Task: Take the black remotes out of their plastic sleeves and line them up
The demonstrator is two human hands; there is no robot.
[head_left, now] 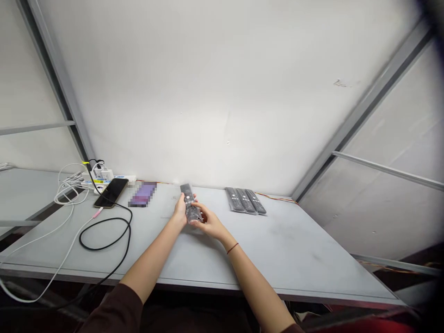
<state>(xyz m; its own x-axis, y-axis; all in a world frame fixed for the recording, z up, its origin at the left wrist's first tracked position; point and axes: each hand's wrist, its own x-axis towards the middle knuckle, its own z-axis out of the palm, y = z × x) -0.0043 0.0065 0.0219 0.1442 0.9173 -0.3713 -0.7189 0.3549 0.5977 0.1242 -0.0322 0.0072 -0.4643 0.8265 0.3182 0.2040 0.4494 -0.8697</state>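
Observation:
A black TV remote control (186, 194) in clear plastic wrap is held above the grey table, its far end tilted away from me. My left hand (180, 211) grips its left side, and my right hand (207, 220) wraps its lower end from the right. A thin red cord circles my right wrist. Further right, a row of 3 similar wrapped remotes (245, 201) lies side by side near the table's back edge, apart from both hands.
A smartphone (111, 193) lies on the grey table (294, 245) beside a blurred purple object (143, 194). Behind them sits a white power strip (107, 183) with plugs. Black and white cables loop across the left side. Thin wires run along the back edge.

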